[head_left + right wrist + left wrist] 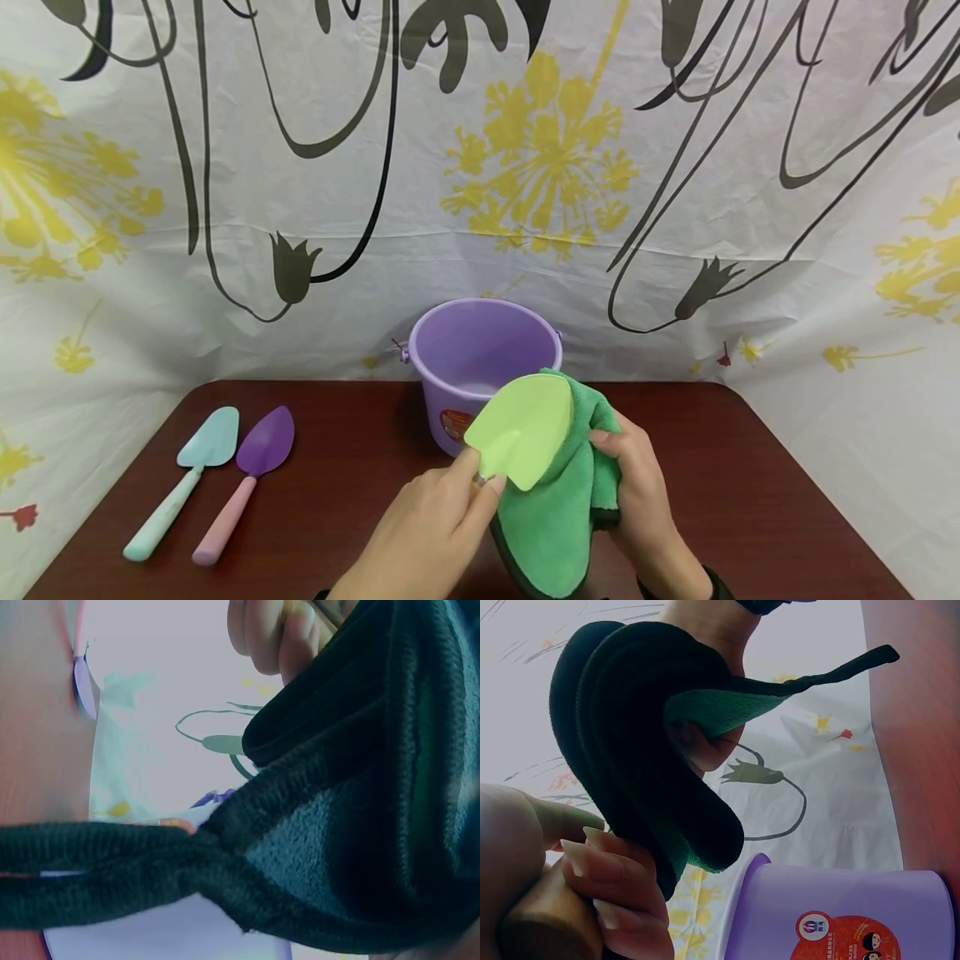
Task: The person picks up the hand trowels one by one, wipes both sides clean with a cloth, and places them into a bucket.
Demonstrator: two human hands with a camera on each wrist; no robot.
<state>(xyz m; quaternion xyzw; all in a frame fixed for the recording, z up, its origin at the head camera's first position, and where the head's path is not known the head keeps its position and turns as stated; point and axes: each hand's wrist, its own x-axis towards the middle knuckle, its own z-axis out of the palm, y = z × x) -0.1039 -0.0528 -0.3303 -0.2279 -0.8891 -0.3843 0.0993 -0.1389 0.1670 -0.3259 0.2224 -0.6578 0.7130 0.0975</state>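
Note:
My left hand [431, 521] grips a garden trowel with a lime-green blade [521, 425]. In the left wrist view the fingers curl round its rounded handle [551, 919]. A green cloth with dark edging [551, 533] is bunched in my right hand [641, 479], its thumb pressing on the folds. The cloth lies behind the blade and along its right side. Both are held in front of a purple bucket [487, 387], hiding part of its front. Dark cloth folds [337, 825] fill much of the right wrist view, where the blade is hidden.
Two more trowels lie on the left of the dark red table [337, 467]: one light blue with a mint handle [165, 508], one purple with a pink handle [227, 517]. The bucket stands at the back edge, before a white patterned curtain [360, 192].

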